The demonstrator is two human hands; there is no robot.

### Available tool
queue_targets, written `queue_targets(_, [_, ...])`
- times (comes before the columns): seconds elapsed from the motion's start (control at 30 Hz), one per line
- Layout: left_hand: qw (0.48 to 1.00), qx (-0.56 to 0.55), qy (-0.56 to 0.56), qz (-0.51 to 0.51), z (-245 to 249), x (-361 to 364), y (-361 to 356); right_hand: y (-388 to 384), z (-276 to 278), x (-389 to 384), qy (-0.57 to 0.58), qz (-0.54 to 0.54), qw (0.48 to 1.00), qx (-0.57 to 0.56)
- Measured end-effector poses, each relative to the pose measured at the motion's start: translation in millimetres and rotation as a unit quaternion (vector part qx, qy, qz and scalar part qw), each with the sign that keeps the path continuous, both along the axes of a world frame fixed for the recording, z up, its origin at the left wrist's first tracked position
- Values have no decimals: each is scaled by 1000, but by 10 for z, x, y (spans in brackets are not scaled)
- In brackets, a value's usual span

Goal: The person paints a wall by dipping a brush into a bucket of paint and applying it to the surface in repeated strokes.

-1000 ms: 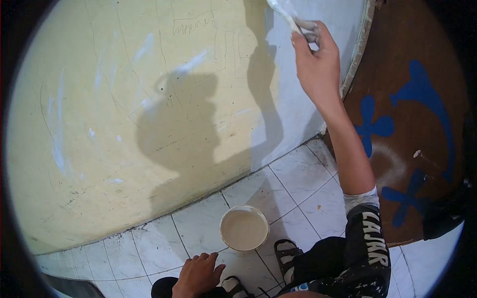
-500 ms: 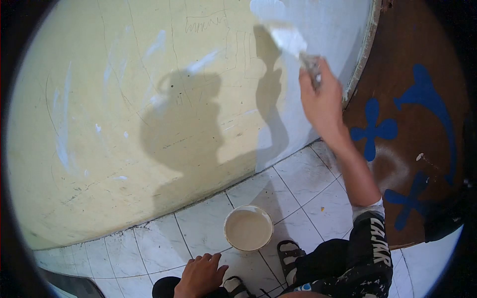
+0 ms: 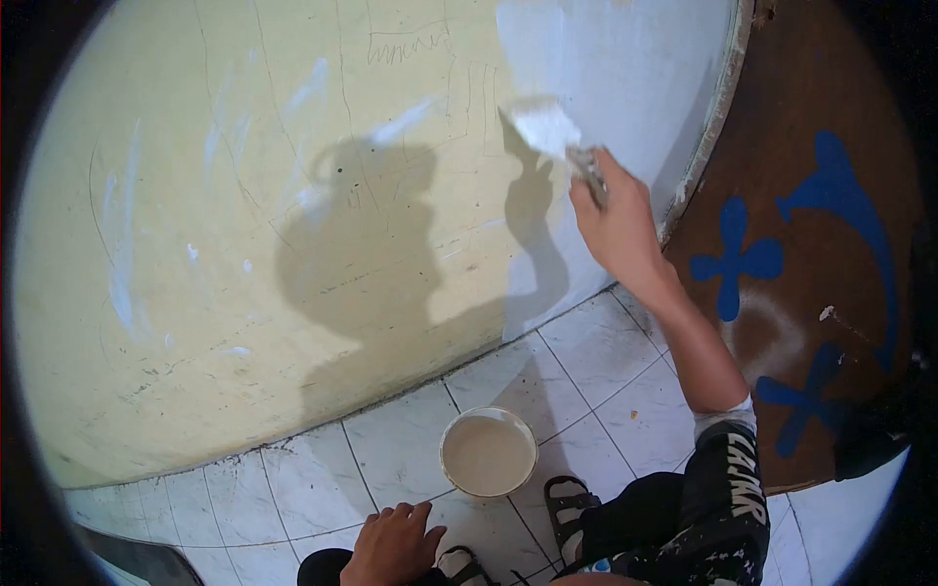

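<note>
My right hand (image 3: 618, 217) is closed round the handle of a paintbrush (image 3: 545, 129). The wide bristles are coated in white paint and lie against or very near the wall (image 3: 234, 293), at the border between the bare yellow part and the freshly painted pale part (image 3: 625, 68). Down at the bottom, my left hand (image 3: 393, 545) rests on my dark-clothed knee with its fingers stretched out, holding nothing. A round bucket (image 3: 445, 469) of pale paint stands on the floor, a little beyond and to the right of my left hand.
White floor tiles (image 3: 391, 454) run along the wall's foot. A brown panel with blue painted shapes (image 3: 735, 256) stands to the right. My sandalled feet (image 3: 567, 508) are close behind the bucket. Pencil marks and white smears cover the yellow wall.
My right hand has moved the paintbrush downward and slightly left along the wall. The white paint strip above it now reaches lower. My left hand and the bucket stay put.
</note>
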State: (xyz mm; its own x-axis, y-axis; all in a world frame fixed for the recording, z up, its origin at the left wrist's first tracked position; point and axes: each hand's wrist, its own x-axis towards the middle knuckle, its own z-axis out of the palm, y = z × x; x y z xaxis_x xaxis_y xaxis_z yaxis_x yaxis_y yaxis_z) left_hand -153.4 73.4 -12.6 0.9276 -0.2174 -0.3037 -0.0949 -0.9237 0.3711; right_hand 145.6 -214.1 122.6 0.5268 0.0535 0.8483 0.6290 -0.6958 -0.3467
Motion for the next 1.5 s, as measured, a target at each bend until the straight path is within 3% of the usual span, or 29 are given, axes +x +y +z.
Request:
queue_targets(0.1, [1000,-6,-1,-1,2,10,-13,-149,-25,-129,102,27,994,-9])
queue_targets(0.17, [1000,-7,8,-4,-17,35,-15,-185,253,-238,65,-33,997,-1])
queue_targets(0.23, [1000,-9,18,-9,-20,67,-25,-206,631,-152,48,-18,998,32])
queue_targets(0.3, [1000,-14,25,-11,-5,91,-38,-268,935,138,-138,-31,989,-29])
queue_targets(0.4, [1000,-22,5,-13,-7,76,-44,23,1299,135,-90,10,995,48])
queue_targets(0.5, [1000,-24,9,-7,11,73,-33,127,903,420,-79,9,997,-17])
queue_targets(0.67, [1000,-15,2,-1,22,35,17,144,-14,243,-33,17,999,-18])
queue_targets(0.77, [1000,-5,18,-3,35,29,14,27,-239,-17,66,8,996,-52])
queue_targets(0.83, [1000,3,27,-4,22,35,19,-53,6,-259,164,-1,986,-22])
queue_targets(0.9, [1000,-10,12,-10,1,38,25,-157,317,-260,74,-69,994,-34])
queue_targets(1.03, [1000,-3,14,-12,-26,47,9,-247,1096,92,-98,-62,993,-32])
queue_targets(1.07, [1000,-5,10,-11,-36,44,14,-177,1208,73,-97,-64,993,-32])
queue_targets(1.13, [1000,-8,8,-11,-13,46,16,-26,1358,67,55,-41,998,17])
queue_targets(1.17, [1000,-11,5,-7,34,42,13,-181,1103,471,-60,-49,995,-55])
queue_targets(1.27, [1000,-18,1,-1,62,38,13,-207,579,469,-46,-19,997,-50])
queue_targets(1.33, [1000,-17,4,1,56,26,9,-214,190,325,76,-2,997,-22])
queue_targets(1.43, [1000,-12,-2,8,91,39,-38,-273,-272,72,148,-28,987,-52])
queue_targets(1.5, [991,31,129,-8,201,109,-87,-336,-415,-79,310,-8,944,-109])
